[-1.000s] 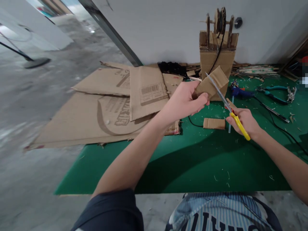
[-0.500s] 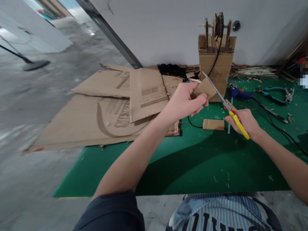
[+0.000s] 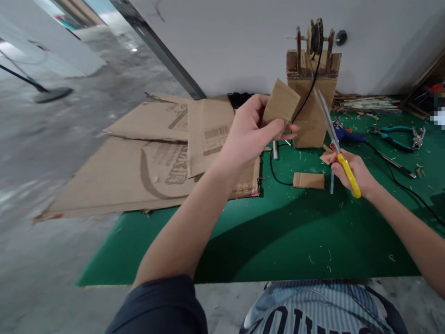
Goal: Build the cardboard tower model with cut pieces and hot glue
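Observation:
A small four-sided piece of cardboard (image 3: 282, 101) is pinched between the thumb and fingers of my left hand (image 3: 255, 125), raised above the table. My right hand (image 3: 352, 174) grips yellow-handled scissors (image 3: 333, 127), blades pointing up and away, close together and apart from the cardboard. Small brown scraps (image 3: 326, 155) show beside my right fingertips; whether the fingers hold them I cannot tell. Behind both hands stands a tall cardboard box (image 3: 311, 111) topped by a cardboard pulley (image 3: 314, 36). From the pulley a black cord runs down to a small cardboard block (image 3: 308, 180) on the table.
Large flattened cardboard sheets (image 3: 114, 174) cover the left of the green table (image 3: 278, 246) and overhang its edge. On the right lie a blue glue gun (image 3: 349, 135), teal-handled pliers (image 3: 399, 132) and a cutter knife (image 3: 398, 166). Thin sticks (image 3: 368, 102) are heaped along the wall.
My left hand has drawn back leftward and tilted the cardboard piece upright. The scissors have swung away from it to the right, and their blades now point more steeply upward.

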Motion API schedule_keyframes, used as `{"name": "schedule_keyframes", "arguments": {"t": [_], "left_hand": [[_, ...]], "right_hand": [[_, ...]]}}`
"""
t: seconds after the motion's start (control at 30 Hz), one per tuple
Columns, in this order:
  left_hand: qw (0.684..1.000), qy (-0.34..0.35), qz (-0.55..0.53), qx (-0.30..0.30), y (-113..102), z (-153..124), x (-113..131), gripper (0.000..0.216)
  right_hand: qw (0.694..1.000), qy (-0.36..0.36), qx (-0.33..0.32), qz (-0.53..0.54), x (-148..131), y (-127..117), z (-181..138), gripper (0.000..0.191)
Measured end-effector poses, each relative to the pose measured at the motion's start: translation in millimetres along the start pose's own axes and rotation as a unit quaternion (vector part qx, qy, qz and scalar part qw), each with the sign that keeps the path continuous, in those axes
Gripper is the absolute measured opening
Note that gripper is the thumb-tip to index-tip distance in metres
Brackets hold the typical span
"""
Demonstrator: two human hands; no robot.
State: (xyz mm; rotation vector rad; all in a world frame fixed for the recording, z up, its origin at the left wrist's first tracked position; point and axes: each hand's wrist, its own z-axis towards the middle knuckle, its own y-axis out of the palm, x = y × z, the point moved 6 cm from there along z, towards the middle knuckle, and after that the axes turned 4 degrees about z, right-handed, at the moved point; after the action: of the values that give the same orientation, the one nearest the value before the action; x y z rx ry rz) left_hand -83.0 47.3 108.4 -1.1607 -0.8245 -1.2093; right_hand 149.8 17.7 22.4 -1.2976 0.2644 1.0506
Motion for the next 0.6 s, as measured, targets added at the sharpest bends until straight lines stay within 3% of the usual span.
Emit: {"name": "schedule_keyframes", "arguments": {"t": [0.27, 0.6], "left_hand": [[0.998, 0.035, 0.044, -0.008, 1, 0, 1, 0.027], [0.998, -0.001, 0.022, -0.06, 15, -4, -2, 0.02]], "right_hand": [[0.998, 0.038, -0.041, -0.029, 11, 11, -4, 0.052], [0.996, 0.076, -0.037, -0.039, 9, 12, -5, 0.04]]}}
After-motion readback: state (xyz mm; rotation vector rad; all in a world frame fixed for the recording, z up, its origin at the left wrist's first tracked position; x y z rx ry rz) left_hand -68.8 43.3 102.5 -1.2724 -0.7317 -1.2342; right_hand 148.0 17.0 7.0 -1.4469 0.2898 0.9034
